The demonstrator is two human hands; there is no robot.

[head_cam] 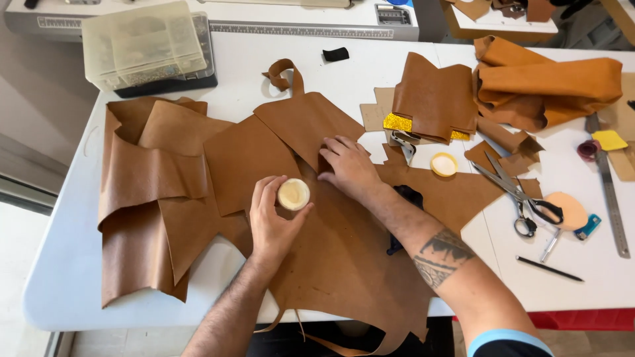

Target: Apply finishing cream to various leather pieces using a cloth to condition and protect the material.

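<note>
Large brown leather pieces (238, 158) are spread over the white table (59, 277). My left hand (271, 221) grips a small round open jar (294, 194) of pale cream, held just above the leather. My right hand (347, 165) lies flat, fingers pressing on the edge of an overlapping leather piece (307, 119) with a strap loop at its top. The jar's yellow lid (444, 164) rests to the right of my right hand.
Scissors (516, 192), a pen (549, 269), a metal ruler (608, 178), an orange sponge pad (570, 210) and a blue lighter (587, 227) lie at right. Folded tan leather (549, 82) sits at back right. A clear plastic parts box (149, 46) stands at back left.
</note>
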